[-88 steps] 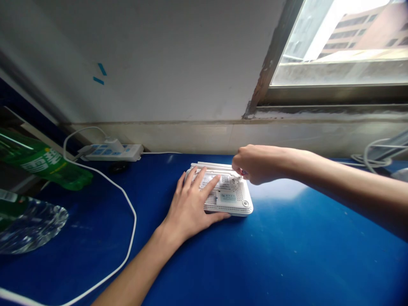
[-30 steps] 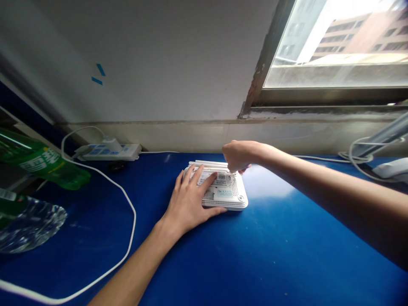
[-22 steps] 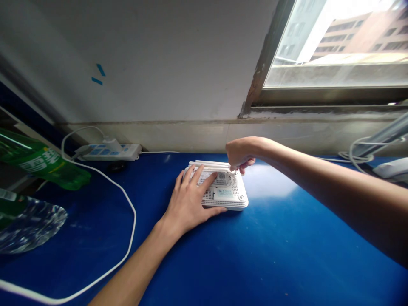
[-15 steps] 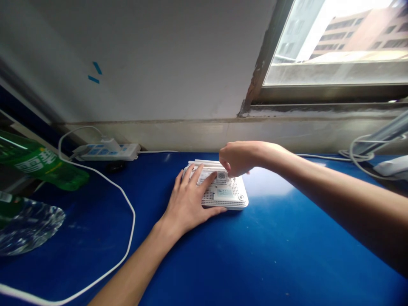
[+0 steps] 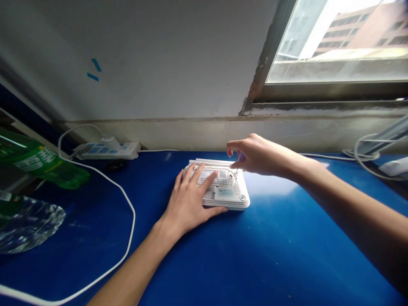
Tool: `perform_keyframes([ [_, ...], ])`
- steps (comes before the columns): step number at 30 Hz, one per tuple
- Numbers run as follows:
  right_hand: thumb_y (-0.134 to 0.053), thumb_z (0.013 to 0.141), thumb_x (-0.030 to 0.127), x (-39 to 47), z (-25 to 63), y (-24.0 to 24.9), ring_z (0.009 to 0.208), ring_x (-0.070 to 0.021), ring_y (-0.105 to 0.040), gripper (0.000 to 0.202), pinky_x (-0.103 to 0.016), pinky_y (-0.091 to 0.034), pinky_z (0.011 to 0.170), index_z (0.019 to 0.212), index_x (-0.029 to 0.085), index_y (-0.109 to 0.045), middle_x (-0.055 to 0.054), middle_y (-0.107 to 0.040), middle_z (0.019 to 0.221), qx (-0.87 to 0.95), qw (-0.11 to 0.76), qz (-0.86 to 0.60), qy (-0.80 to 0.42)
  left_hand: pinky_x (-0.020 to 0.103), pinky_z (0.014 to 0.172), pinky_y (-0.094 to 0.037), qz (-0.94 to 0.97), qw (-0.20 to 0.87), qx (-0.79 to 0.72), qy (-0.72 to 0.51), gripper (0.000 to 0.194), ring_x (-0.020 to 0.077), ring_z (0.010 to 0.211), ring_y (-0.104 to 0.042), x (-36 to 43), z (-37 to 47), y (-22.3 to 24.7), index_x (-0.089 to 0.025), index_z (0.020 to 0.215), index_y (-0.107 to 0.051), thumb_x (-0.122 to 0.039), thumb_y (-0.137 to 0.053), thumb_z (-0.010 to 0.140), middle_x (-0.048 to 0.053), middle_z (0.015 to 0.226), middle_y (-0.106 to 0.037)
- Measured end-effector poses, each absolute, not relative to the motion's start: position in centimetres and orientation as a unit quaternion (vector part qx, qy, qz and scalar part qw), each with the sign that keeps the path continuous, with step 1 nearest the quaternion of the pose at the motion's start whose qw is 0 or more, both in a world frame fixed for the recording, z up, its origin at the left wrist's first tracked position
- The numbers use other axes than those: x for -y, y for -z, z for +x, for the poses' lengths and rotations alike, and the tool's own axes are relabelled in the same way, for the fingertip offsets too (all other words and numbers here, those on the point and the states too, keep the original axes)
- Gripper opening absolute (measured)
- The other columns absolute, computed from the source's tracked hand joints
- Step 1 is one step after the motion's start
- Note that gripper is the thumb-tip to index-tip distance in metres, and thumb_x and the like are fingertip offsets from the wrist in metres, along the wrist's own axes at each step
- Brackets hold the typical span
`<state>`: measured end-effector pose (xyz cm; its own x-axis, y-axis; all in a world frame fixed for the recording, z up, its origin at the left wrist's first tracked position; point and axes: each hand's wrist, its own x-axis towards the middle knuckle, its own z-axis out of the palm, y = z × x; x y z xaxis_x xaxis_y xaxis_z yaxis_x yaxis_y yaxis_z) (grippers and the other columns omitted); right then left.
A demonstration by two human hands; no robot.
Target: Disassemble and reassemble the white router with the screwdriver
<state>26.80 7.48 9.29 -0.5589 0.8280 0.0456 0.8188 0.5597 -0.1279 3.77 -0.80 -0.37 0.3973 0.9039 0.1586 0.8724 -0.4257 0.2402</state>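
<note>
A white vented device [image 5: 225, 193] with labels lies flat on the blue table [image 5: 270, 255], white bars along its far edge. My left hand [image 5: 188, 197] rests spread over its left part, thumb along the near edge. Above the device's far right corner is my right hand [image 5: 251, 155], fingers curled, index finger and thumb a little apart. Something small and purplish shows inside the curled fingers, too hidden to name. A thin pale loop [image 5: 235, 178] lies over the device beneath the right hand.
At the left lie a green bottle [image 5: 41, 161] and a clear bottle [image 5: 28, 225]. A white power strip [image 5: 124, 151] stands by the wall, with a white cable [image 5: 127, 199] curving across the table. More cable [image 5: 360, 155] is coiled at the right.
My right hand has moved to the right, off the label area, and its index finger and thumb now show apart. My left hand stays on the device.
</note>
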Motion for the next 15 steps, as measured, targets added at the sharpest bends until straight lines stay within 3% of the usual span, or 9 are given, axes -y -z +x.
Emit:
perform_keyframes([
  [5,-0.078,0.092,0.029,-5.9,27.4,-5.6,0.063,-0.0182,-0.070,0.043,-0.025,-0.045,0.059,0.130,0.021,-0.060,0.000,-0.076,0.074,0.855,0.210,-0.475,-0.021,0.067,0.127,-0.027,0.833,0.054,-0.531,-0.145,0.094,0.0417,0.160,-0.026,0.8,3.8,0.4,-0.037,0.161,-0.045,-0.079,-0.072,0.081,0.010,0.172,-0.034],
  [9,-0.075,0.096,0.039,-4.5,27.7,-2.2,0.062,-0.0188,-0.070,0.035,-0.029,-0.053,0.064,0.121,0.018,-0.063,-0.004,-0.078,0.080,0.793,0.370,-0.480,0.055,0.065,0.127,-0.027,0.832,0.047,-0.531,-0.152,0.094,0.0418,0.159,-0.028,0.9,3.8,0.6,-0.036,0.160,-0.046,-0.077,-0.074,0.080,0.010,0.172,-0.035],
  [13,-0.059,0.106,0.027,-3.4,28.1,-0.8,0.096,-0.0212,-0.077,0.041,-0.036,-0.061,0.090,0.146,0.020,-0.054,-0.012,-0.077,0.126,0.784,0.453,-0.425,-0.009,0.066,0.126,-0.028,0.832,0.045,-0.532,-0.150,0.095,0.0427,0.158,-0.029,0.9,3.9,0.6,-0.036,0.160,-0.047,-0.079,-0.074,0.079,0.011,0.171,-0.036],
  [15,-0.053,0.107,0.020,-3.1,28.2,-0.7,0.109,-0.0215,-0.076,0.045,-0.039,-0.061,0.097,0.152,0.022,-0.050,-0.012,-0.072,0.136,0.785,0.472,-0.393,-0.078,0.066,0.126,-0.028,0.833,0.042,-0.531,-0.150,0.095,0.0426,0.158,-0.029,0.8,3.9,0.6,-0.036,0.160,-0.047,-0.079,-0.074,0.079,0.011,0.171,-0.036],
])
